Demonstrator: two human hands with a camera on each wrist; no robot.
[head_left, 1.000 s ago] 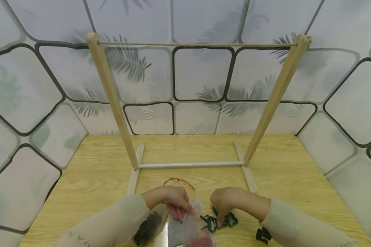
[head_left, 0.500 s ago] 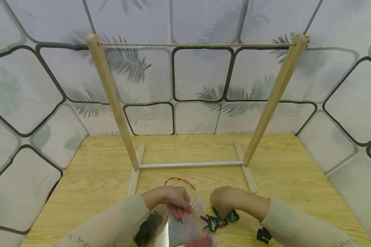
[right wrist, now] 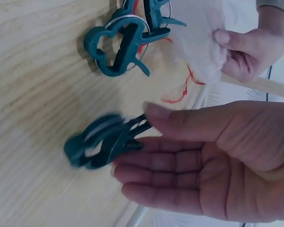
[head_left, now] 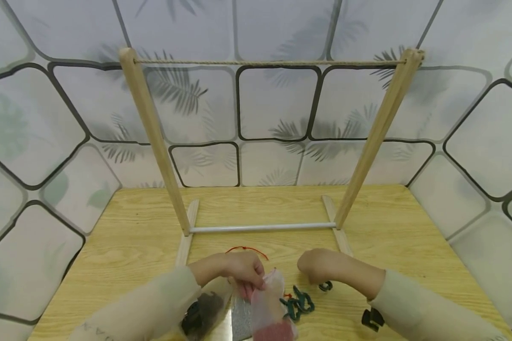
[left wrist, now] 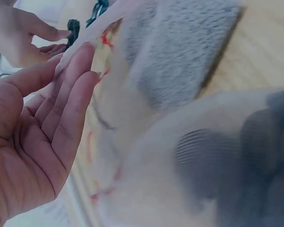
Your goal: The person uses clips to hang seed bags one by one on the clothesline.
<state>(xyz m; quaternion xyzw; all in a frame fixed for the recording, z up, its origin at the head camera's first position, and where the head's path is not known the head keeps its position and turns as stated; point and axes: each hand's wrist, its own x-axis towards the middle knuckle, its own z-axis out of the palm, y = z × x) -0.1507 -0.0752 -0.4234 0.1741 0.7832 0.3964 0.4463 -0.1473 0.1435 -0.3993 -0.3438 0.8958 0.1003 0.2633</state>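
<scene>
One change: in head view, shift of right hand (head_left: 322, 266) toward right edge of worktop (head_left: 409, 265), off two clips (head_left: 298, 299); in left wrist view, pinch of left hand (left wrist: 35, 137) on sheer bag (left wrist: 92, 32) beside these; in right wrist view, pinch on third clip (right wrist: 116, 142), thus apparently singled out.

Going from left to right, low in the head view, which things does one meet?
Sheer bag with dark contents, grey slab, sheer bag with pink contents, loose green clips, green clip in the right hand.

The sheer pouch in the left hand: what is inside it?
In the sheer pouch, a reddish-pink item shows through; what the left hand covers is hidden.
</scene>
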